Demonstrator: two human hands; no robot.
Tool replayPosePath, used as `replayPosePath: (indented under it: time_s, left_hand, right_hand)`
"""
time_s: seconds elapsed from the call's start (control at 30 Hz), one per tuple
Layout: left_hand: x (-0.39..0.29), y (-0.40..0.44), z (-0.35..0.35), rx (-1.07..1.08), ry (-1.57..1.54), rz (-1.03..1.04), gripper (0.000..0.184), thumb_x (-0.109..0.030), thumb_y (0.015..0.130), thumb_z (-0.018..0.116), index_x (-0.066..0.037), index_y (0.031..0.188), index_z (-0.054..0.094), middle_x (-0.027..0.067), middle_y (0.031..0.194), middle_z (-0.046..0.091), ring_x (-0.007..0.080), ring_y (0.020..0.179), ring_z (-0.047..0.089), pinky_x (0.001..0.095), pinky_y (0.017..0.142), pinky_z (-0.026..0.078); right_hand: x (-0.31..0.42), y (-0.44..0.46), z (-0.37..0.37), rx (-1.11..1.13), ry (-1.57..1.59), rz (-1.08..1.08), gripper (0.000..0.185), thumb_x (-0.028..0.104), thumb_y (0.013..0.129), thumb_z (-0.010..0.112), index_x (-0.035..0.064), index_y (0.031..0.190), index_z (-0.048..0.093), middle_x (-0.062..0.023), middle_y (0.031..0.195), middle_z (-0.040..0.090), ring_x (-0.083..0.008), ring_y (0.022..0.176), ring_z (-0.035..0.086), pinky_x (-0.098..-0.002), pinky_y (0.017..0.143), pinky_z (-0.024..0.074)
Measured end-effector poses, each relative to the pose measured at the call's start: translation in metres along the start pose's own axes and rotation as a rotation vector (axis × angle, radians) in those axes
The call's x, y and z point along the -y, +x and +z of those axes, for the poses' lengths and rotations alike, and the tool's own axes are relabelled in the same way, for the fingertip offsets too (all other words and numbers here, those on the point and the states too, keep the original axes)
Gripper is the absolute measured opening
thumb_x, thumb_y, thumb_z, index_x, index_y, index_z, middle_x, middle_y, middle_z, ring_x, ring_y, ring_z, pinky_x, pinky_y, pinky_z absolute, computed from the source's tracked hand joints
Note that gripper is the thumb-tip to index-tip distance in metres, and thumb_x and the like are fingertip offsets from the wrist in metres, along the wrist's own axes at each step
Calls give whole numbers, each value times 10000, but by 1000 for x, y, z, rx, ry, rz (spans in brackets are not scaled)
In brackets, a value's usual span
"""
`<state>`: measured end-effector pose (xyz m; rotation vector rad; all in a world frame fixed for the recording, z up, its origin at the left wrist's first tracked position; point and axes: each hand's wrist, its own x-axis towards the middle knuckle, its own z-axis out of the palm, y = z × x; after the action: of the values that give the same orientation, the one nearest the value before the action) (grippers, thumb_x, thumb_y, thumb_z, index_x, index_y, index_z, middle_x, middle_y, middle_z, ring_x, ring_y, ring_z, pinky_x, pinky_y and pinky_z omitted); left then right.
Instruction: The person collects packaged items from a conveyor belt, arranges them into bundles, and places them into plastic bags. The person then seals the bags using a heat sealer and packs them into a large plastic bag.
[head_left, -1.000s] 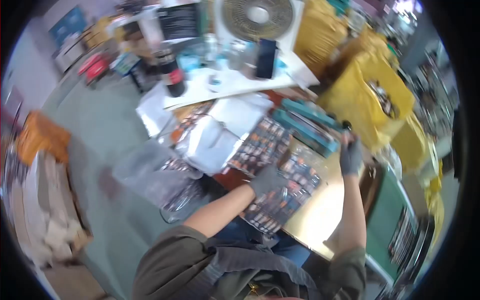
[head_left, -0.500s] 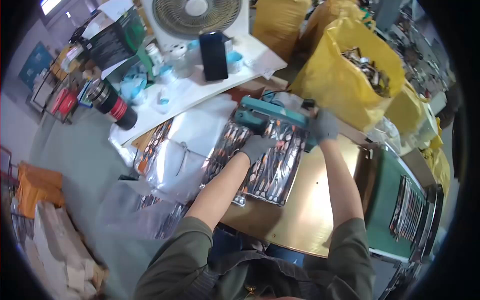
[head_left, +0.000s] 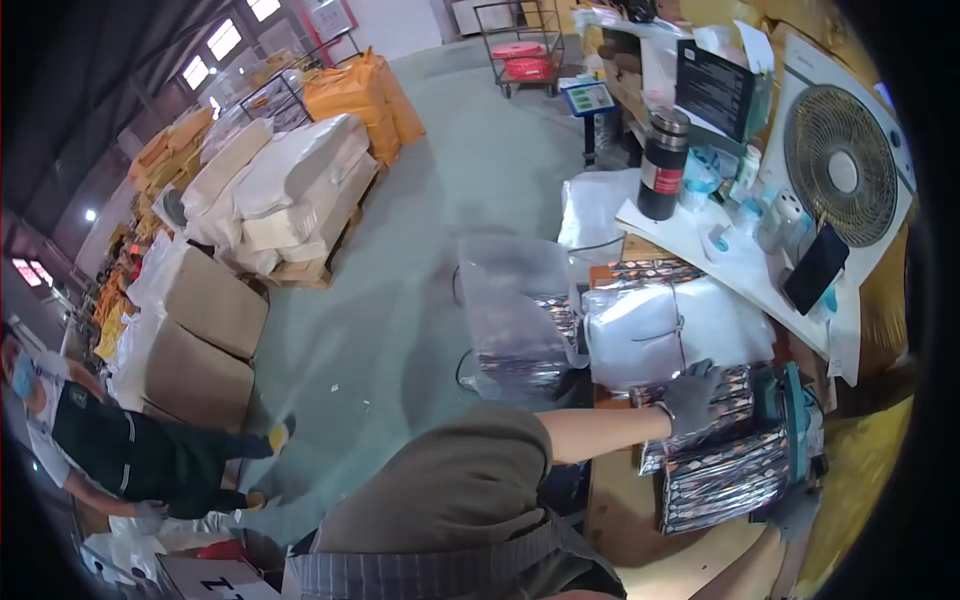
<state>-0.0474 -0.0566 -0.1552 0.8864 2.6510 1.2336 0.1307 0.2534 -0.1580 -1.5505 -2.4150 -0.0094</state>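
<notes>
Left hand (head_left: 690,403) reaches across patterned packs (head_left: 725,485), fingers extended, right hand (head_left: 797,512) low beside teal device (head_left: 797,420), fingers' hold unclear

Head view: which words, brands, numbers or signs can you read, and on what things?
Nothing reads with certainty.
Black box: white print, too small.
Thermos: print on red label, too blurred.
Lower-left carton: big dark marks, cut off, unclear.
White fan: faint mark, illegible.
Wall panel: too small.
</notes>
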Motion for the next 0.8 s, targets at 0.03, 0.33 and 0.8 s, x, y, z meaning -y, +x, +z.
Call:
replayPosePath:
  time_s: [0.03,0.33,0.8]
  left_hand:
    - [22,0,8,56,106,-26,674,-391,741,703,-1,1221,434,214,1194,504,377,1078,523,443,909,433]
    - [33,-36,8,249,123,-134,875,-409,599,776,37,1278,451,248,1209,554,361,1120,549,426,932,446]
    - [38,-169,-65,597,-942,-169,427,-370,846,653,-3,1065,665,95,957,696,195,836,647,313,792,498]
  right_hand:
    - [-3,4,8,-15,14,-12,554,523,930,374,47,1114,591,-202,1081,636,-379,941,631,-472,756,498]
    - [44,-183,-27,14,874,-285,515,469,939,422,51,1225,518,-168,1146,599,-337,1010,592,-441,859,453]
    - [37,-317,-48,1156,1969,26,620,342,820,647,7,1303,450,-129,1215,562,-267,1114,537,-408,990,418]
